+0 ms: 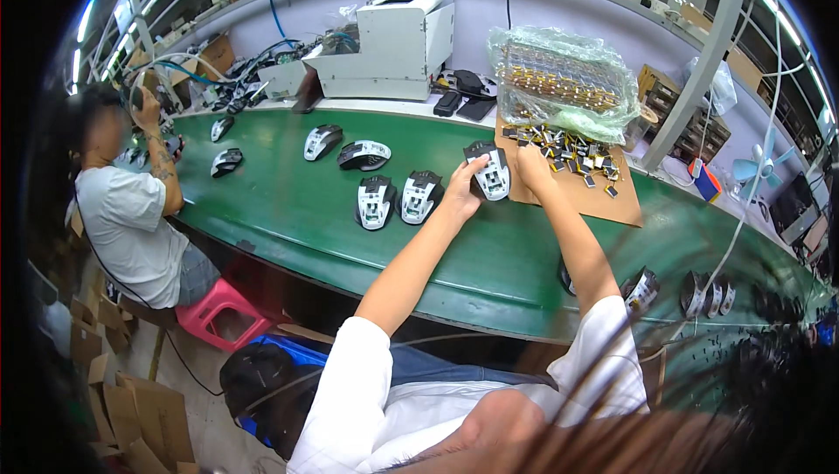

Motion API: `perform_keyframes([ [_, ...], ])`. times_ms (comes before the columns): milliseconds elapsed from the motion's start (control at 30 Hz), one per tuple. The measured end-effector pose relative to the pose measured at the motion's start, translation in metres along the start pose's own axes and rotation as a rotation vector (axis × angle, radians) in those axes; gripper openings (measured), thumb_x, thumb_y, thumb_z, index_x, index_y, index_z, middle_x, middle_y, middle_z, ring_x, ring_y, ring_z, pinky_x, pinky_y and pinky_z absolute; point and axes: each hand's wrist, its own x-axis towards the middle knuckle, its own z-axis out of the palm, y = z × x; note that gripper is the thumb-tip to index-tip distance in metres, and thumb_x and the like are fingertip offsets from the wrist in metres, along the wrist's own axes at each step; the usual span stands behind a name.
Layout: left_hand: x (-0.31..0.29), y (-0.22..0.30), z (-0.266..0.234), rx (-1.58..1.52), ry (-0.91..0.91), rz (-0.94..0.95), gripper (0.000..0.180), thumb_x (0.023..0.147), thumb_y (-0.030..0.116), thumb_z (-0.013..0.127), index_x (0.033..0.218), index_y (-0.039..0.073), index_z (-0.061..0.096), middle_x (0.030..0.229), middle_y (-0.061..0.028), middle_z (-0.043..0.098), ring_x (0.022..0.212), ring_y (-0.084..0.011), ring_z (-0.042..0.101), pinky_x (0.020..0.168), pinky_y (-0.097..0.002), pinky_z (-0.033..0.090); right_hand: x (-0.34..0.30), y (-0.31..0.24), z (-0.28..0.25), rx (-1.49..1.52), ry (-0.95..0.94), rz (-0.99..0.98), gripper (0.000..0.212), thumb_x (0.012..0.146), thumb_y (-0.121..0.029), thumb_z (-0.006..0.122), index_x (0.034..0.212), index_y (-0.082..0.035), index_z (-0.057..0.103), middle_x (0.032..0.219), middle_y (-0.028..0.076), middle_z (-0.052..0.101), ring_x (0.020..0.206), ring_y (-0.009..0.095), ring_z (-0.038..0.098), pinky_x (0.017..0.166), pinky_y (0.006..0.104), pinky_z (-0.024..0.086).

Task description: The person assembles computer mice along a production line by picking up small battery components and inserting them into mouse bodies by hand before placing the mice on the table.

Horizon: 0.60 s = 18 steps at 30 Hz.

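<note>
In my left hand (pixel 463 193) is a black computer mouse (pixel 492 174), tilted up so that its pale underside and open cavity show. Close by on the right, my right hand (pixel 534 165) has its fingers drawn together at the near-left edge of a pile of small flat battery cells (pixel 572 155). Whatever those fingers hold, if anything, is hidden. The cells have dark bodies and yellow ends, and lie on a brown cardboard sheet (pixel 603 204). Two mice with bared undersides, a left one (pixel 375 203) and a right one (pixel 420 198), lie left of my left hand.
Further mice (pixel 364 156) are spread along the green bench (pixel 288 203). Behind the cells sits a bubble-wrapped tray of parts (pixel 566 76). A white machine (pixel 384 46) stands at the back. A co-worker (pixel 127 190) sits at the left. More mice (pixel 706 294) line the right side.
</note>
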Motion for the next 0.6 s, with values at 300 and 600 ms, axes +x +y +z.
perform_keyframes([
  [300,-0.007,0.007,-0.003,-0.123,-0.019,-0.025,0.029,0.082,0.023,0.059,0.107,0.008,0.055,0.101,-0.0058,0.062,0.093,-0.0223,0.06,0.083,-0.0421,0.048,-0.005,-0.004,-0.086,1.402,-0.11,0.64,0.014,0.087,-0.012,0.055,0.081,0.001,0.056,0.076,0.008,0.063,0.065,0.015,0.061,0.063,0.0291,0.052],
  [600,-0.025,0.0,0.017,-0.213,-0.299,-0.079,0.043,0.092,0.029,0.036,0.124,0.002,0.043,0.125,-0.0141,0.05,0.116,-0.029,0.047,0.101,-0.0441,0.034,-0.062,-0.031,-0.149,1.736,0.007,0.511,0.01,0.088,-0.012,0.054,0.089,-0.002,0.053,0.073,0.002,0.052,0.063,0.01,0.052,0.07,0.0304,0.052],
])
